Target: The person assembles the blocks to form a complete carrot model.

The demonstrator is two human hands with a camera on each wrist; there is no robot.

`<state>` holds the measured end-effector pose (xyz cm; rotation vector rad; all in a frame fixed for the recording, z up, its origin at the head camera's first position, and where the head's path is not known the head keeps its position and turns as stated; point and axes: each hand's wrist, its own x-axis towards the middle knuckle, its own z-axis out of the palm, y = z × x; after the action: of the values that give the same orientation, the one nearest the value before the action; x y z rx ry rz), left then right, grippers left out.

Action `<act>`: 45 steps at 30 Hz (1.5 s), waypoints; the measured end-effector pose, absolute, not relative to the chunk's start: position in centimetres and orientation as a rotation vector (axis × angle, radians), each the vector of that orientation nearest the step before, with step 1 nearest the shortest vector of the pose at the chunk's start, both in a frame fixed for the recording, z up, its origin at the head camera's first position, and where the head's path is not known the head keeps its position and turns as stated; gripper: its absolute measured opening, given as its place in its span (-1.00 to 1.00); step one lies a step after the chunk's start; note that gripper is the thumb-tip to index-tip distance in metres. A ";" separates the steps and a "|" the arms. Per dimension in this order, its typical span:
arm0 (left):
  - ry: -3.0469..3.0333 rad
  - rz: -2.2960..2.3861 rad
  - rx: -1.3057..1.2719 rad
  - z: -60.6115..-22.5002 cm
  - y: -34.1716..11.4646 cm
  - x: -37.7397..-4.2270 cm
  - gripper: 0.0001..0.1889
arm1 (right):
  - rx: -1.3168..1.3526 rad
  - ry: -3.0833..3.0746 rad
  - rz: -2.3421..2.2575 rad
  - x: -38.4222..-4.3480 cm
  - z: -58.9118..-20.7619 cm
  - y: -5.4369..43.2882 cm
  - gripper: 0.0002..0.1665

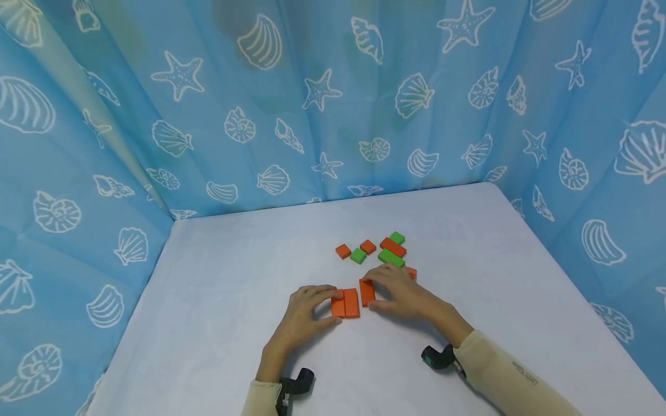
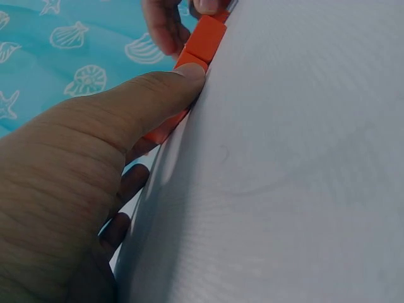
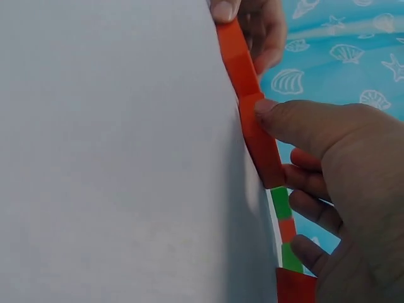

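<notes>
“Two pinches are facing each other in the lower centre of the head view: the left grip (image 1: 302, 315) and the right grip (image 1: 403, 296). What is the step asking for?”

“Lining up edges, I'm judging. The left should be bracing lightly, while the right should be turning its piece flat until the long sides are matching. Hard squeezing would be risking a skewed row.”

“How wide are they standing?”

“Each is parting thumb and fingers only as far as its piece is demanding. The left is pinching the left orange block (image 1: 338, 307); the right is pinching the right orange block (image 1: 367, 293).”

“And between them?”

“The middle orange block (image 1: 352, 303) is lying against the left one. The right one is sitting slightly higher in the frame, a little askew; whether it is touching the middle one, I'm not managing to tell.”

“Farther out?”

“A partly hidden orange block (image 1: 412, 274) is peeking out behind the right grip. Above, right of centre, a long green block (image 1: 391, 257) and a long red block (image 1: 392, 247) are lying among smaller pieces on the white worktop (image 1: 234, 277). A blue curtain (image 1: 322, 58) is filling the upper frame.”
</notes>
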<state>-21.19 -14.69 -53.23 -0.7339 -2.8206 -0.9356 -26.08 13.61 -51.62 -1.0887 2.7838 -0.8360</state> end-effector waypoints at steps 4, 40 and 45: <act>-2.830 -0.950 -0.722 -53.2 -14.8 -21.2 -0.52 | -1.052 2.779 -0.890 -25.6 -51.8 13.6 -0.34; -2.855 -0.941 -0.744 -53.2 -15.6 -21.9 -0.50 | -1.035 2.729 -1.071 -24.3 -52.9 12.7 -0.34; -2.856 -0.948 -0.727 -53.3 -15.6 -21.7 -0.50 | -1.046 2.708 -1.092 -24.4 -53.1 12.7 -0.35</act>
<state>-21.70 -15.63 -53.31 -0.7268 -2.8558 -0.9480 -24.40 12.69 -53.13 -1.0458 2.7079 -1.0916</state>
